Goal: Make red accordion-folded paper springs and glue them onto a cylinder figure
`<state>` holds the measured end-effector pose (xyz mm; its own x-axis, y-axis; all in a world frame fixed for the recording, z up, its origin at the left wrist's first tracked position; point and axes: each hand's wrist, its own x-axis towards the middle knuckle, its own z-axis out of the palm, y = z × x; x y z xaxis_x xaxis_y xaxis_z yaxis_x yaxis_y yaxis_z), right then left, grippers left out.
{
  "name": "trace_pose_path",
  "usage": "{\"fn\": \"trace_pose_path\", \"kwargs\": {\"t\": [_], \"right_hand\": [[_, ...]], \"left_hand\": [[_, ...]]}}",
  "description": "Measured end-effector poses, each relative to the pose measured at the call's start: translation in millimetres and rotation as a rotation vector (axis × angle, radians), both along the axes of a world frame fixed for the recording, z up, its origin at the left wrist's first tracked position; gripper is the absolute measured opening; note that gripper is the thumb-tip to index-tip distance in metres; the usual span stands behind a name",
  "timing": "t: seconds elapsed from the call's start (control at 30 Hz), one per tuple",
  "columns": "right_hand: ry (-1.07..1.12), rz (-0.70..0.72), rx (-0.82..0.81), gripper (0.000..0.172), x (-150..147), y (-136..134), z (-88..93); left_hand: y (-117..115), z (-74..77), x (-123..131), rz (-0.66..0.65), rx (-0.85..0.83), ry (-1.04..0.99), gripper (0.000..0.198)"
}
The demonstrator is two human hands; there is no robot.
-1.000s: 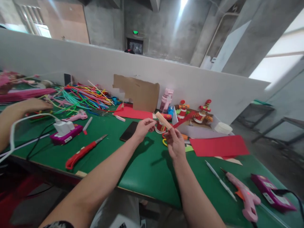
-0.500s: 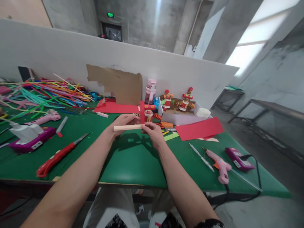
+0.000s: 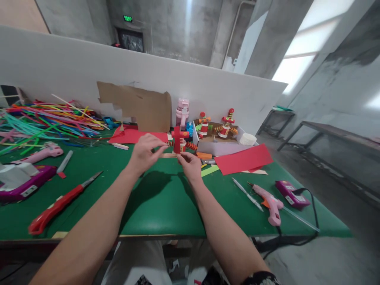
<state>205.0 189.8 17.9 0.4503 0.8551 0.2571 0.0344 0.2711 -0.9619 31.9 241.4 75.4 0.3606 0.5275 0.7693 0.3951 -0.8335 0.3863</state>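
Observation:
My right hand (image 3: 190, 164) pinches a pale wooden-coloured strip (image 3: 168, 155) and the foot of an upright red paper strip (image 3: 177, 139) where the two meet. My left hand (image 3: 146, 153) hangs over the pale strip's left part and hides it. Its thumb and forefinger come together just above that strip; what lies between them, if anything, is too small to make out. Behind the strips stands a small red-and-white figure (image 3: 183, 145) with coiled orange arms, partly covered by the red strip.
A red-handled knife (image 3: 63, 204) lies left, near a purple power block (image 3: 44, 178) and coloured pipe cleaners (image 3: 56, 118). Rightward are a pink glue gun (image 3: 271, 202), a pen (image 3: 247, 194) and red card (image 3: 243, 159). A box (image 3: 218, 148) with two figures stands behind.
My left hand has risen and come over the front of the pale strip, covering its left part. My right hand keeps its grip. The view has swung slightly right.

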Motion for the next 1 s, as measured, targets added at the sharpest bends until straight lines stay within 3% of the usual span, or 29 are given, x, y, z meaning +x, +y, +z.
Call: {"fn": "trace_pose_path", "kwargs": {"t": [0.1,0.2,0.5,0.77,1.0], "right_hand": [[-0.018,0.027,0.006,0.023,-7.2,-0.4,-3.6],[-0.003,0.083,0.012,0.023,-13.0,-2.2,-4.4],[0.131,0.15,-0.009,0.021,-19.9,-4.3,-0.9],[0.288,0.206,-0.034,0.027,-22.1,-9.1,3.2],[0.32,0.19,-0.052,0.025,-21.2,-8.2,3.0]], "left_hand": [[-2.8,-8.6,8.7,0.054,0.026,0.238,0.02],[1.2,-15.2,9.8,0.092,-0.013,0.3,0.019],[7.7,-19.4,9.5,-0.069,-0.095,0.162,0.022],[2.7,-14.6,11.8,-0.093,-0.15,0.094,0.025],[0.6,-15.9,13.7,-0.093,-0.057,0.117,0.024]]}}
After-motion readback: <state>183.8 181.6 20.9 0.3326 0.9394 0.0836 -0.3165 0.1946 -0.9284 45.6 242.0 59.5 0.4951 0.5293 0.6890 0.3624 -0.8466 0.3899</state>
